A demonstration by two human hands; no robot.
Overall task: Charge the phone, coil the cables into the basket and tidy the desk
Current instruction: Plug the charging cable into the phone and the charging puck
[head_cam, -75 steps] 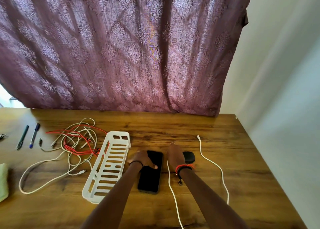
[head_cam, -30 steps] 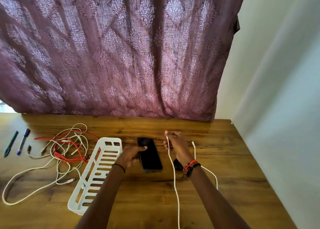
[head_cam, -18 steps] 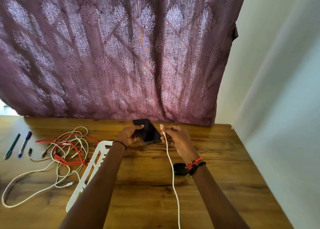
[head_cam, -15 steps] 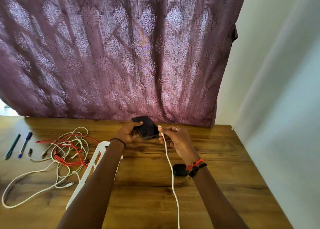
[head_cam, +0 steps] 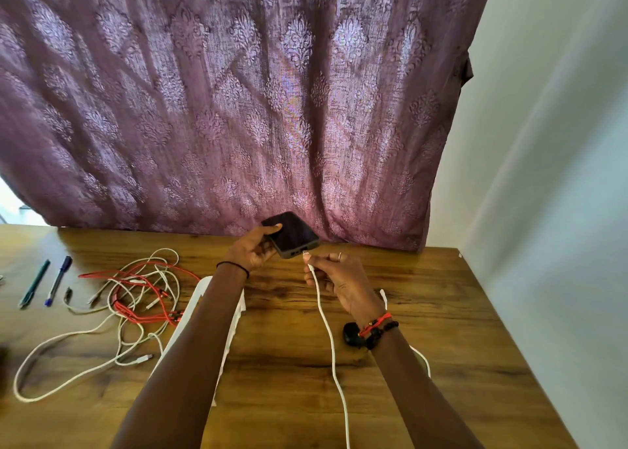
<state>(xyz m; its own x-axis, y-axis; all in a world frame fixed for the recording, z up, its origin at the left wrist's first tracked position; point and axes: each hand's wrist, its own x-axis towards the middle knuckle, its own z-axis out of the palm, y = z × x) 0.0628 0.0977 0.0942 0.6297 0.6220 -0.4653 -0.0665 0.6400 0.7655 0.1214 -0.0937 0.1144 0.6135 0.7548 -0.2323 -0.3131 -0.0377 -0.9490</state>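
My left hand (head_cam: 252, 250) grips a black phone (head_cam: 293, 233), lifted off the wooden desk (head_cam: 292, 346) with its bottom edge turned toward me. My right hand (head_cam: 343, 278) pinches the plug end of a white charging cable (head_cam: 331, 343); the plug tip sits just at the phone's port. The cable trails down past the frame's bottom edge. A white slatted basket (head_cam: 200, 292) lies on the desk, mostly hidden under my left forearm. Left of it lies a tangle of red and white cables (head_cam: 136, 299).
Two pens (head_cam: 46, 282) lie at the far left of the desk. A small black charger block (head_cam: 351, 334) sits beside my right wrist. A patterned purple curtain (head_cam: 238, 108) hangs behind the desk, and a white wall (head_cam: 543, 210) bounds its right edge.
My left hand lifted the phone off the desk and raised it toward the curtain. My right hand picked up the white cable's plug and brought it to the phone's bottom edge.
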